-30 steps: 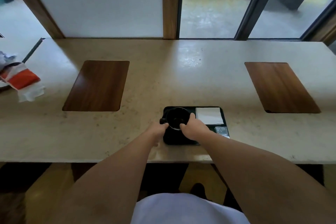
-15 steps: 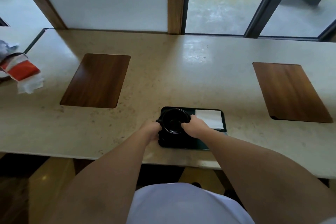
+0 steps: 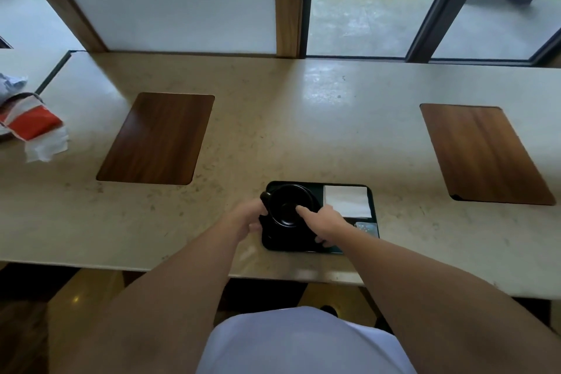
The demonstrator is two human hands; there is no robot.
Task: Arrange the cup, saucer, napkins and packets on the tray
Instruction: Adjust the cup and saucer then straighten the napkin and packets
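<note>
A black tray lies on the stone counter near its front edge. On the tray's left half stands a black cup with its handle to the left; the saucer under it is too dark to make out. My left hand grips the cup's left side by the handle. My right hand holds the cup's right side, its thumb over the rim. White napkins lie on the tray's right half. A pale packet sits at the tray's near right corner.
Two wooden placemats lie on the counter, one at the left and one at the right. A red and white crumpled wrapper lies at the far left. Windows run along the counter's back edge.
Both hands stay on the cup. My right thumb has shifted over the rim towards the cup's inside. The camera has tilted slightly.
</note>
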